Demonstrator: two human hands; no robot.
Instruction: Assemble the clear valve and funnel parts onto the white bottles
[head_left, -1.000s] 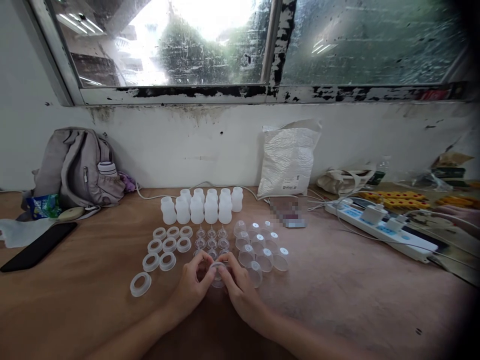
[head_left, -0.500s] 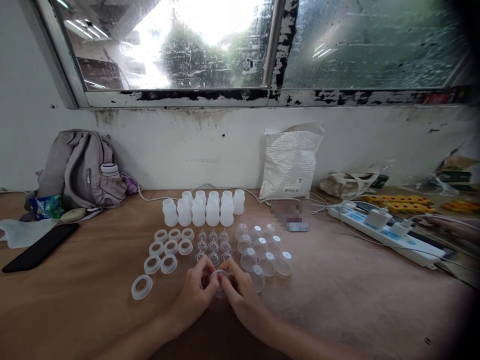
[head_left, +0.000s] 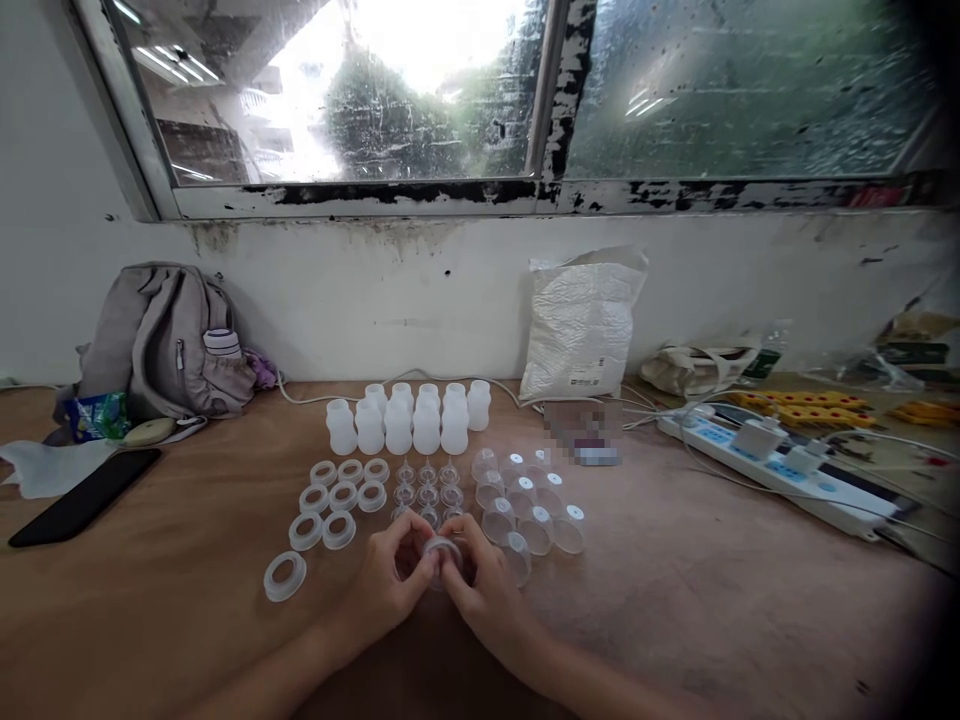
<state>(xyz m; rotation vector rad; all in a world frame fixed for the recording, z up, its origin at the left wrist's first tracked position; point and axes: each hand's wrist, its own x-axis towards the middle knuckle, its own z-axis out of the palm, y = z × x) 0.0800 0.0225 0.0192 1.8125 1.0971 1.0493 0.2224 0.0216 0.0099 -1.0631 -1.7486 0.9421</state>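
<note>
Both hands hold a translucent bottle collar ring point(head_left: 444, 546) low over the near middle of the table. My left hand point(head_left: 397, 575) pinches its left side, and my right hand point(head_left: 480, 580) grips its right side, thumbs meeting at the near edge. Whether a nipple sits inside the ring is hidden by the fingers. Just beyond the hands stand several clear bottle nipples point(head_left: 427, 493) in rows. Loose collar rings point(head_left: 339, 530) lie to the left, one point(head_left: 285, 577) apart and nearer. Clear domed caps point(head_left: 539, 530) stand to the right, one point(head_left: 517, 562) close beside my right hand.
Frosted white bottles point(head_left: 398, 430) stand in rows behind the nipples. A black phone point(head_left: 86, 497) and a grey backpack point(head_left: 161, 340) are at left. At the back leans a white padded bag point(head_left: 579, 325). A power strip point(head_left: 780, 470) with plugs and cables lies at right.
The ring in my hands shows more of its upper rim now, and my fingertips have drawn slightly apart around it. The other parts stay where they were.
</note>
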